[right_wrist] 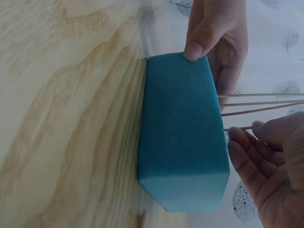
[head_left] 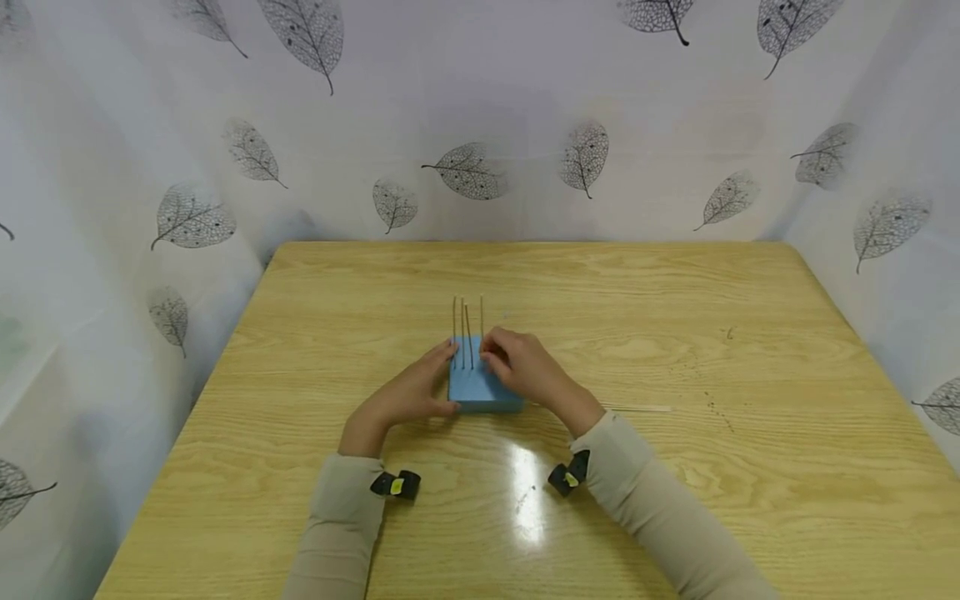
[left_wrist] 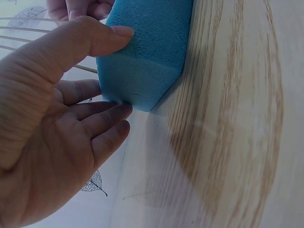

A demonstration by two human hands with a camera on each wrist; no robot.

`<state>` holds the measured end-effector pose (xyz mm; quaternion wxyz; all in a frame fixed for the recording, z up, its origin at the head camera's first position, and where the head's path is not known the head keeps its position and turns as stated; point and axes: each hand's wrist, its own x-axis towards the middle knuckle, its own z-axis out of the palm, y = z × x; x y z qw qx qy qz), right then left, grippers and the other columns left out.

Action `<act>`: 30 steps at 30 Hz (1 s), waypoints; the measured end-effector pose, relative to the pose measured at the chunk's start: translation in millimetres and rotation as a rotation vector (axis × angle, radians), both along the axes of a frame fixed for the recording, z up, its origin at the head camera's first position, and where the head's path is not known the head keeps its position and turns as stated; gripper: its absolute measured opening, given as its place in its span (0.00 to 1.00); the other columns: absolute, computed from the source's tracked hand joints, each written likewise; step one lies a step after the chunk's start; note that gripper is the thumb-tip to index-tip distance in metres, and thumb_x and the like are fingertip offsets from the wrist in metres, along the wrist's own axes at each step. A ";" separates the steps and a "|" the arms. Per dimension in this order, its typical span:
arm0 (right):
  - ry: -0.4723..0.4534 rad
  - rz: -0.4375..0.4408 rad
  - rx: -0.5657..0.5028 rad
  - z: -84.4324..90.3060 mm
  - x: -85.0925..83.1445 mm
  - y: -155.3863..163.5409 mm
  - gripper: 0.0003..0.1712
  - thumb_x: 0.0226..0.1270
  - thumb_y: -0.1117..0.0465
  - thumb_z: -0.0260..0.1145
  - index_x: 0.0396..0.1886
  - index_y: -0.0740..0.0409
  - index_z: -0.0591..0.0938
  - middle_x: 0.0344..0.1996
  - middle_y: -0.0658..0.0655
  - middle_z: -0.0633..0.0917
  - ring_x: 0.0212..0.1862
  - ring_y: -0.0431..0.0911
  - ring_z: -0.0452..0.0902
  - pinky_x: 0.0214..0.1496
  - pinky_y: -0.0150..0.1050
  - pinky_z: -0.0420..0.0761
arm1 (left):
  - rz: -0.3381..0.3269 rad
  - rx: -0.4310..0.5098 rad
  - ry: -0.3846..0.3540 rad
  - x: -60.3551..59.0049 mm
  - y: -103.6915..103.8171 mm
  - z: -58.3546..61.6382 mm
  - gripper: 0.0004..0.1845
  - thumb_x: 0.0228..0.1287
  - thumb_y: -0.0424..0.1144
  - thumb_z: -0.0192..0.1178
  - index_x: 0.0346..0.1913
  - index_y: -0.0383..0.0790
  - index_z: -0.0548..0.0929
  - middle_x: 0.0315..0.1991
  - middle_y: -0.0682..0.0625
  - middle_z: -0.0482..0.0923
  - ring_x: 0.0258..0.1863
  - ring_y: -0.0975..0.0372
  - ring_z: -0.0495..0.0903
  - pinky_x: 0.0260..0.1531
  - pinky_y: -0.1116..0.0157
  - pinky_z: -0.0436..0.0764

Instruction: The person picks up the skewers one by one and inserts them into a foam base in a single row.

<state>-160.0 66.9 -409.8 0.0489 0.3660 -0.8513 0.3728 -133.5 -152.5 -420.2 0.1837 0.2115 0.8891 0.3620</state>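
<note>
A blue foam block [head_left: 483,392] rests on the table, with three thin sticks [head_left: 462,321] standing in its top. My left hand [head_left: 408,390] steadies the block's left side, thumb on the near face and fingers around the far corner, as the left wrist view shows. My right hand [head_left: 531,367] pinches another thin stick [head_left: 482,312] low down, just over the block's top, to the right of the others. In the right wrist view this stick [right_wrist: 247,128] passes between thumb and fingertips; whether its lower end is in the foam is hard to tell.
Loose pale sticks [head_left: 641,408] lie on the wooden table [head_left: 300,333], partly behind my right wrist. Small dark specks [head_left: 716,408] mark the tabletop at right. A leaf-printed curtain [head_left: 517,100] hangs behind and along both sides.
</note>
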 end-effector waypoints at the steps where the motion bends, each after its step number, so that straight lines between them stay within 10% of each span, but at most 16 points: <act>1: -0.006 -0.006 0.001 0.8 0.4 0.8 0.01 0.64 0.68 0.63 0.34 0.63 0.79 0.28 0.54 0.82 0.30 0.42 0.78 0.32 0.35 0.80 | -0.001 0.002 0.002 0.0 0.0 -0.2 0.50 0.56 0.38 0.68 0.74 0.33 0.47 0.75 0.40 0.41 0.73 0.48 0.45 0.69 0.50 0.52; 30: -0.059 -0.058 -0.072 4.0 6.3 56.7 0.09 0.63 0.67 0.65 0.42 0.67 0.81 0.31 0.54 0.83 0.33 0.43 0.79 0.35 0.34 0.81 | -0.007 -0.033 0.002 -0.2 2.2 3.0 0.50 0.55 0.38 0.68 0.74 0.33 0.48 0.75 0.39 0.40 0.72 0.47 0.46 0.69 0.51 0.51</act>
